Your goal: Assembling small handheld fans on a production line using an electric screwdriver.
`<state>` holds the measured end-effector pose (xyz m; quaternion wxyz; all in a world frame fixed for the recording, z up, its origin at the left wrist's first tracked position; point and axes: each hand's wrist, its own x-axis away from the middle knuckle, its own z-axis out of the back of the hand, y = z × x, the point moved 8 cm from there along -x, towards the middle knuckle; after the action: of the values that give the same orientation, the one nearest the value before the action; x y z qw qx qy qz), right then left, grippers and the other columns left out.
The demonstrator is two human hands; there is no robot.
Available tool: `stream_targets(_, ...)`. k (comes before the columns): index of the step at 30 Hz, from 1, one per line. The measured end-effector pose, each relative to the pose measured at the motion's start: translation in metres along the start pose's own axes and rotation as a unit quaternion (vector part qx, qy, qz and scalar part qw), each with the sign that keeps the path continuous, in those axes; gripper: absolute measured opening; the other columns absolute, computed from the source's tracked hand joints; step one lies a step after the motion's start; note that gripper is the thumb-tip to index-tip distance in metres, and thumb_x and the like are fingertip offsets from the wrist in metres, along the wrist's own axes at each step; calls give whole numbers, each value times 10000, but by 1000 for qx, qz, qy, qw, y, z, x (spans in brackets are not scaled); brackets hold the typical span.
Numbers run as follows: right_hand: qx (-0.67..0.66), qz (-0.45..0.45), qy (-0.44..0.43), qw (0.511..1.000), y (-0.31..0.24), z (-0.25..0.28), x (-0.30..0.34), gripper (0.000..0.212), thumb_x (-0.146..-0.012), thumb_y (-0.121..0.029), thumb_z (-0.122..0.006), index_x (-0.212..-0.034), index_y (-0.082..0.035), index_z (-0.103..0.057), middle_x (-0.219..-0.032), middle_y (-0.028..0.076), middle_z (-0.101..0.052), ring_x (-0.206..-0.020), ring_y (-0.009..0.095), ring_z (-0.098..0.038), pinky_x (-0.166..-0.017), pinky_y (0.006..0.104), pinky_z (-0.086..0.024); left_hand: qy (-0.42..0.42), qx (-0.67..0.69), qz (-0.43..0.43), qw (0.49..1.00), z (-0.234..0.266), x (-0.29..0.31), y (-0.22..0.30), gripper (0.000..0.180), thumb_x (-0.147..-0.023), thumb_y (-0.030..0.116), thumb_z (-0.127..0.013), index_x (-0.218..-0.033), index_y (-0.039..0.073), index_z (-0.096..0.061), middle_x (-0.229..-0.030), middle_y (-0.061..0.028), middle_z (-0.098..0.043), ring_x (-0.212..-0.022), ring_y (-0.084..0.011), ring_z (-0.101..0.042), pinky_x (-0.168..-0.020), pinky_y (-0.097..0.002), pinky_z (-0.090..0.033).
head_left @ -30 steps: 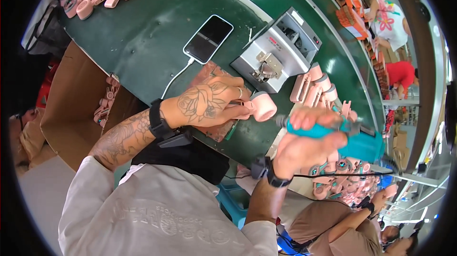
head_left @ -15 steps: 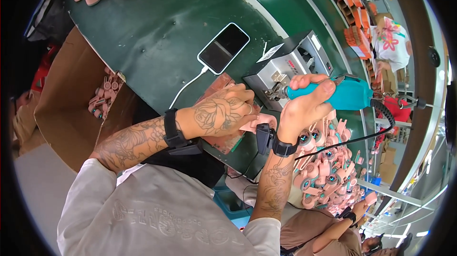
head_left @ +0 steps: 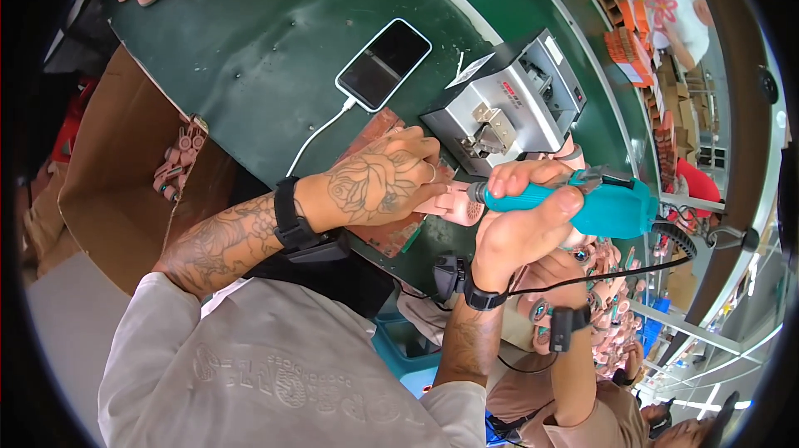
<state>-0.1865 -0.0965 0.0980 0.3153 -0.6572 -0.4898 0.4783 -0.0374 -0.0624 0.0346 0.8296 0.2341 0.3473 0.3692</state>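
My right hand (head_left: 533, 211) is wrapped round a teal electric screwdriver (head_left: 620, 205), held nearly level with its nose pointing left. That nose meets the outline of a pink handheld fan part (head_left: 459, 206); whether the tip touches it I cannot tell. My left hand (head_left: 387, 173) grips the part's narrow end, fingers curled over it, above a worn reddish board (head_left: 384, 240) on the green table. Just beyond the screwdriver's nose stands a silver screw feeder (head_left: 508, 102) with a small metal bracket on its front.
A phone (head_left: 384, 65) with a white cable lies on the green table (head_left: 241, 57). At left is a cardboard box (head_left: 108, 165) with pink parts. More pink fans (head_left: 603, 306) are heaped at right, where a co-worker's arm (head_left: 574, 365) reaches in. The screwdriver's black cord (head_left: 607, 275) crosses my right wrist.
My right hand has brought the screwdriver from the screw feeder down to the pink fan part. My left hand keeps its hold. A co-worker's arm has come in behind my right wrist.
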Motion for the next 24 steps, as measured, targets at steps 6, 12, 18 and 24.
stream_targets(6, -6, -52, -36, 998, 12, -2, 5, 420, -946, -405, -699, -989, -23, -529, -752, 116, -552, -683, 257, -540, -639, 390, -485, 35, -21, -13, 999, 5, 2, 7, 374, -765, 224, -793, -1111, 82, -811, -1014, -80, -623, -1030, -276, -586, -903, -390, -472)
stream_targets(12, -1, -91, -30, 995, 25, 1, 7, 414, -943, -394, -699, -986, -18, -529, -757, 113, -558, -678, 255, -543, -634, 388, -478, 46, -49, -31, 997, -2, 2, 4, 370, -788, 261, -774, -1105, 74, -811, -1002, -76, -635, -1008, -277, -584, -881, -395, -468)
stream_targets(18, -16, -50, -20, 998, 25, -4, 12, 396, -977, -365, -725, -978, -21, -530, -757, 99, -548, -690, 227, -551, -632, 358, -477, 71, -41, -78, 994, -5, 4, 2, 336, -806, 251, -760, -1100, 100, -820, -978, -76, -647, -998, -272, -590, -863, -397, -471)
stream_targets(24, 175, 90, 53, 979, -5, -12, -9, 558, -1102, -546, -480, -894, -28, -487, -704, 83, -501, -612, 199, -507, -598, 355, -458, 47, -26, -56, 997, -3, 3, 2, 218, -819, 242, -725, -965, 98, -798, -943, -44, -641, -1040, -266, -591, -919, -418, -463)
